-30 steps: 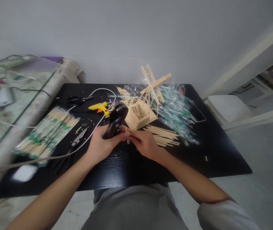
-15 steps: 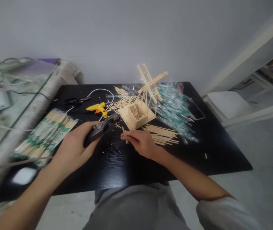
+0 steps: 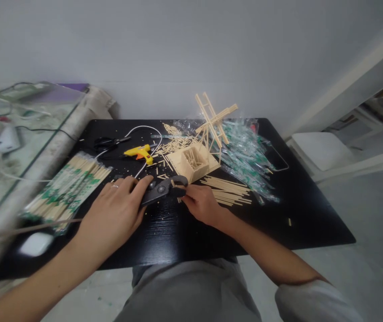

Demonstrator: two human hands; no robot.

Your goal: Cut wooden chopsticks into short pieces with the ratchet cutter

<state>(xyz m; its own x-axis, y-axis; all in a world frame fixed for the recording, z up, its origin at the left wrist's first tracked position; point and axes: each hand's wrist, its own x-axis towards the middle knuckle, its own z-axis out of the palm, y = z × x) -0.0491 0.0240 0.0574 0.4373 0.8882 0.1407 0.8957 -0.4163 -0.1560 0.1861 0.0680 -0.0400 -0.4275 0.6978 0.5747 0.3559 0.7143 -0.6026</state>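
Two hands [image 3: 117,210] – one glue gun [image 3: 139,152]

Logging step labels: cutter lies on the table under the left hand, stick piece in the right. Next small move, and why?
Probably let go of the black cutter: the left hand lies flat over its handles on the black table, while the right hand pinches the short stick beside its head.

On the matt black wood-grained desk [image 3: 185,232], dull dark metal cutters [image 3: 163,190] lie beside a pale bare-wood stick box [image 3: 193,163], with glossy clear plastic wrappers [image 3: 245,156] just behind it.
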